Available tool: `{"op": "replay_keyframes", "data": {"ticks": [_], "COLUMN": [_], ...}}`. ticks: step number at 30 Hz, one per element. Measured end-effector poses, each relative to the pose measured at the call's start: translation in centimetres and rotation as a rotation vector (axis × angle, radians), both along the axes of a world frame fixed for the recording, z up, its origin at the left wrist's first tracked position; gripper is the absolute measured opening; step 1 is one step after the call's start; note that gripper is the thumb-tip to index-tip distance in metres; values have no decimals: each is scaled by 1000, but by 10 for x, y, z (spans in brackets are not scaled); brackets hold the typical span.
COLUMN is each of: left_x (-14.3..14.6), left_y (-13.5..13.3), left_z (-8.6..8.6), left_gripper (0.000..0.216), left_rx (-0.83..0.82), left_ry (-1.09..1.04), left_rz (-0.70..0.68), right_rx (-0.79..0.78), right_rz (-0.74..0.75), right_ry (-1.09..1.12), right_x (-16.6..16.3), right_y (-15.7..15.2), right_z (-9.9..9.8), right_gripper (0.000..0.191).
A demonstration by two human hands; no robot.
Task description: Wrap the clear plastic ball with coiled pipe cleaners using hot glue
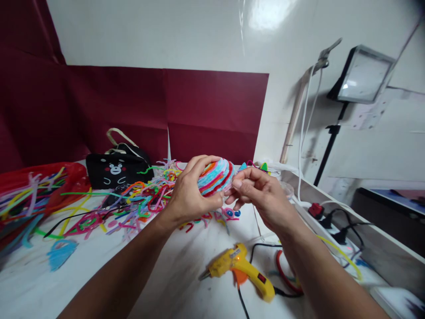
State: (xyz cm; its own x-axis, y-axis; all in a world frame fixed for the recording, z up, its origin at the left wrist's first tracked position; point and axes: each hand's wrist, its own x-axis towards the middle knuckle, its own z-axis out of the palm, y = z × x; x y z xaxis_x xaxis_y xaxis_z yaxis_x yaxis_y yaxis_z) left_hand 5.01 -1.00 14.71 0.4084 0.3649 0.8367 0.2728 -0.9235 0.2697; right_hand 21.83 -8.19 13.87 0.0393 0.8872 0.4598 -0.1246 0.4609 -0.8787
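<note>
A rounded piece coiled from striped pipe cleaners (216, 176), in light blue, red, orange and pink, is held up over the table. My left hand (191, 190) wraps round its left side, thumb below and fingers over the top. At its right edge, my right hand (257, 190) has thumb and forefinger pinched together; what lies between the fingertips is too small to make out. Below the hands, a yellow glue gun (237, 266) lies on its side with its nozzle to the left.
Loose pipe cleaners (156, 195) are heaped behind and left of my hands. A black bag (114, 170) with a bear face stands at the back. More lie in a red plastic bag (73, 181). A power strip (332, 228) and a lamp (365, 75) are on the right.
</note>
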Motion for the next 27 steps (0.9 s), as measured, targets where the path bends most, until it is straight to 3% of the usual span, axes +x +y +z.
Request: {"op": "replay_keyframes", "data": {"ticks": [27], "left_x": [2], "left_y": [1], "left_z": [-5], "left_gripper": [57], "left_rx": [-246], "left_ry": [23], "left_rz": [-186], "right_rx": [-48], "right_rz": [86], "right_ry": [152], "right_x": [3], "right_y": [2], "right_z": [-1], "right_gripper": [34]}}
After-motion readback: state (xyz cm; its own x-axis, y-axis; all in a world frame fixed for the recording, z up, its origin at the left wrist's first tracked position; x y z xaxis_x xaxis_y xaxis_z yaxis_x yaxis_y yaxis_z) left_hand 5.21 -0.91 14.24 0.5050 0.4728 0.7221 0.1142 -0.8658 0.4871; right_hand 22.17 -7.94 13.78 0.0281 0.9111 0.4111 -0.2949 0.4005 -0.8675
